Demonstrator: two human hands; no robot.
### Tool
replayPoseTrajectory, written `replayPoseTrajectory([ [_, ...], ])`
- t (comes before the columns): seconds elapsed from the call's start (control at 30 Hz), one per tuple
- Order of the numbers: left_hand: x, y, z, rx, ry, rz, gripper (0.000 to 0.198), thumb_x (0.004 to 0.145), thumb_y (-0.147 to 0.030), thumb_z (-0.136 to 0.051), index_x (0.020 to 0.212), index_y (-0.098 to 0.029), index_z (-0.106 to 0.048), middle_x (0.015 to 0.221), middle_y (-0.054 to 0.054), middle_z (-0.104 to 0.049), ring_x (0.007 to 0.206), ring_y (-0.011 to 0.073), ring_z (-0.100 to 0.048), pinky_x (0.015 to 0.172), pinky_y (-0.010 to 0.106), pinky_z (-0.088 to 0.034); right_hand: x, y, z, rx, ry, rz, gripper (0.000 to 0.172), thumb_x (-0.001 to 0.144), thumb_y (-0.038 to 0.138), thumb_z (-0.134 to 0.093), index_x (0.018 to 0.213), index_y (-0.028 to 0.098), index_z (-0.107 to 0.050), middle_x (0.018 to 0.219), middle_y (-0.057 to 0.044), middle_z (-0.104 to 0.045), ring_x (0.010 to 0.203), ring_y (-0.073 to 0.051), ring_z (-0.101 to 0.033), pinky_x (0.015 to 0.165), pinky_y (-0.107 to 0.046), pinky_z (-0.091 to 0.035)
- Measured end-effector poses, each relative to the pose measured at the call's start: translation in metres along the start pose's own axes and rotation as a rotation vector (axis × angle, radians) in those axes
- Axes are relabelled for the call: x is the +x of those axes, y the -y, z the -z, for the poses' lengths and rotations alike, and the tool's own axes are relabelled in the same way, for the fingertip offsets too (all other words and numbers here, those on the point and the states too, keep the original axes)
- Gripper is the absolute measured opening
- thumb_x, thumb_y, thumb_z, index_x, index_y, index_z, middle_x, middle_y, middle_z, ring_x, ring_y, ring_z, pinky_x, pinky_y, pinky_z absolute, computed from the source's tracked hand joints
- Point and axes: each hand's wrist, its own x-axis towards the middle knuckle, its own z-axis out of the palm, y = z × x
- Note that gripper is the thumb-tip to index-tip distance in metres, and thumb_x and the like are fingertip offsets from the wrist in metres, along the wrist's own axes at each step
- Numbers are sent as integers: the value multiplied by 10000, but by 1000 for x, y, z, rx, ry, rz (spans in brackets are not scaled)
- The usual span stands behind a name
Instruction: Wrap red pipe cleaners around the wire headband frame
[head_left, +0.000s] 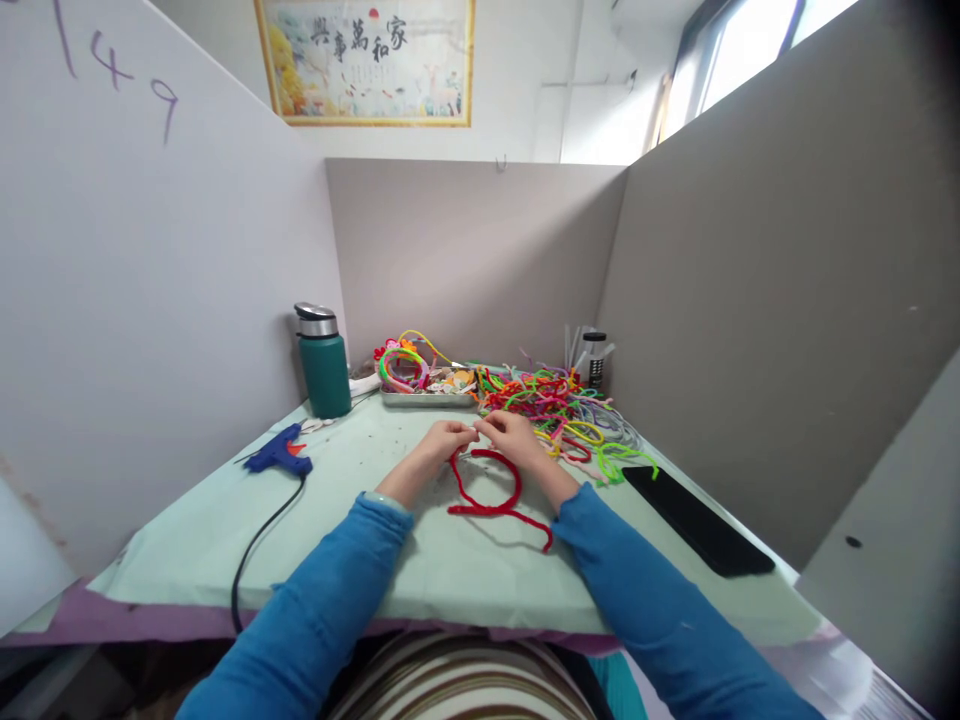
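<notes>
A red pipe cleaner (517, 487), bent into a round loop with loose tails, is in front of me at the middle of the table. My left hand (447, 440) is closed in a pinch at the upper left end of the red pipe cleaner. Close beside it, fingertips nearly meeting, my right hand (510, 436) is also pinched. Whatever lies between the right fingertips is too small to make out. The loop's lower part and one tail, curling to the right, hang below both hands.
A blue glue gun (279, 452) with a black cord lies at left, near a green bottle (324, 372). Behind my hands are a metal tray (427, 400) of craft pieces and a heap of coloured pipe cleaners (536, 392). At right lies a black flat object (697, 520). Partitions surround the table.
</notes>
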Motion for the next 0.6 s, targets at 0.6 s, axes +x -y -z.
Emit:
replayPoseTrajectory([
  [0.6, -6, -9, 3, -266, 236, -5, 306, 675, -420, -649, 655, -157, -495, 509, -54, -391, 424, 48, -316, 428, 212, -243, 0, -4, -8, 717, 197, -243, 281, 718, 415, -591, 613, 171, -499, 486, 56, -431, 431, -62, -359, 436, -194, -276],
])
